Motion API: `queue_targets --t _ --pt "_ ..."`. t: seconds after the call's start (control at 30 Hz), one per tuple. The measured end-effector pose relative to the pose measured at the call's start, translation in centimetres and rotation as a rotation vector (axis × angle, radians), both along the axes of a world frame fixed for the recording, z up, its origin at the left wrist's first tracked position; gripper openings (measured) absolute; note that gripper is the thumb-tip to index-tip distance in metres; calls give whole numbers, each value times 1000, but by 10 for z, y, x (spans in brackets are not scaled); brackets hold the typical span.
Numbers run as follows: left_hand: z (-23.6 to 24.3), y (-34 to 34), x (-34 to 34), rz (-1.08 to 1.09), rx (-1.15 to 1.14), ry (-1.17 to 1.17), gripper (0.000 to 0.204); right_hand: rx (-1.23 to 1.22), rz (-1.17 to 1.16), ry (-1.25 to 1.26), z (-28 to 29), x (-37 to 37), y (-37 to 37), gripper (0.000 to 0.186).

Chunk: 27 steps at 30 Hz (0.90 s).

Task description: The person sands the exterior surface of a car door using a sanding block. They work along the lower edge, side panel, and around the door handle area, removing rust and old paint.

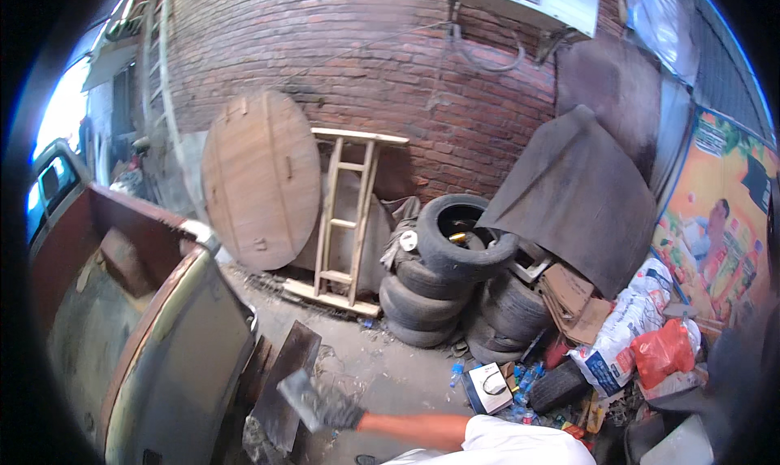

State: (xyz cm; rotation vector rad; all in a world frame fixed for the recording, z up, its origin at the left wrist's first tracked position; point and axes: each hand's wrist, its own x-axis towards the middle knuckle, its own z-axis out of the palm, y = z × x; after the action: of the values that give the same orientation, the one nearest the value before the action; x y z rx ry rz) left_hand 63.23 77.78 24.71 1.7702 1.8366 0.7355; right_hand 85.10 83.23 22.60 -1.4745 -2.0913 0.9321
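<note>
My right hand (pixel 337 412), in a dark grey glove, reaches leftward from a white sleeve (pixel 520 445). It is closed on a flat, grey, brick-like slab (pixel 301 398); the grip is partly blurred. Beyond the slab, a dark board (pixel 284 384) lies tilted on the ground beside the truck bed. A mottled grey shape (pixel 258 442) sits low by the board's near end, and I cannot make out what it is. I do not see my left hand for certain.
An open truck bed (pixel 154 335) stands at left. Against the brick wall (pixel 366 75) lean a round wooden tabletop (pixel 262 180) and a wooden frame (pixel 345 221). Stacked tyres (pixel 422 290), a white box (pixel 487 388), plastic bottles (pixel 532 377) and sacks (pixel 634 319) crowd the right.
</note>
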Motion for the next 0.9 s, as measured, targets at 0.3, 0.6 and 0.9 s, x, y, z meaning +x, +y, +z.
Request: queue_targets --t 0.3,0.6,0.9 --pt "-51 -101 -72 225 312 -81 37 122 118 -87 -38 -43 -40 41" --pt "-3 -141 -68 590 80 -950 30 460 287 -603 -35 -85 -125 55" --pt "-21 -169 -62 635 207 -777 32 -204 148 89 -26 -91 -126 61"
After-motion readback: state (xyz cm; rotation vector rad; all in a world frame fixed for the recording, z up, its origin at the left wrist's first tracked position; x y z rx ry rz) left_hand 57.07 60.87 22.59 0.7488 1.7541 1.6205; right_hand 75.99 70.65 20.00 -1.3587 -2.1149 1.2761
